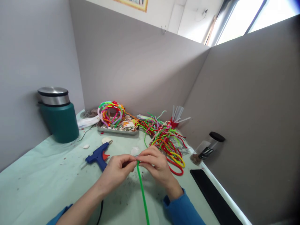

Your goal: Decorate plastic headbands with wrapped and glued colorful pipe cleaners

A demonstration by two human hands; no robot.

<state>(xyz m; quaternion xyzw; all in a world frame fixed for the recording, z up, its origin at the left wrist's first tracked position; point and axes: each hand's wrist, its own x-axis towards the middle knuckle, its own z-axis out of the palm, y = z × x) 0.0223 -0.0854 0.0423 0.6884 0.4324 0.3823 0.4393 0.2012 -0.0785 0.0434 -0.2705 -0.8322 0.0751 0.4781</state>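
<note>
A green pipe cleaner (142,190) hangs from between my fingertips down toward the near edge of the view. My left hand (118,167) is closed in a pinch at its top end. Beside it, fingertips almost meeting, my right hand (156,164) pinches the same end. A small greyish bit shows between the fingers, too small to name. Just left of my left hand lies a blue hot glue gun (97,157) with an orange trigger. Behind my right hand spreads a heap of colourful pipe cleaners (164,132).
At the back, a metal tray (118,130) holds shell-like pieces and wrapped colourful rings (111,114). A green flask (59,120) stands left. Glue sticks (178,113) stand in a red holder. A clear jar (203,150) and a black strip (213,197) are at right.
</note>
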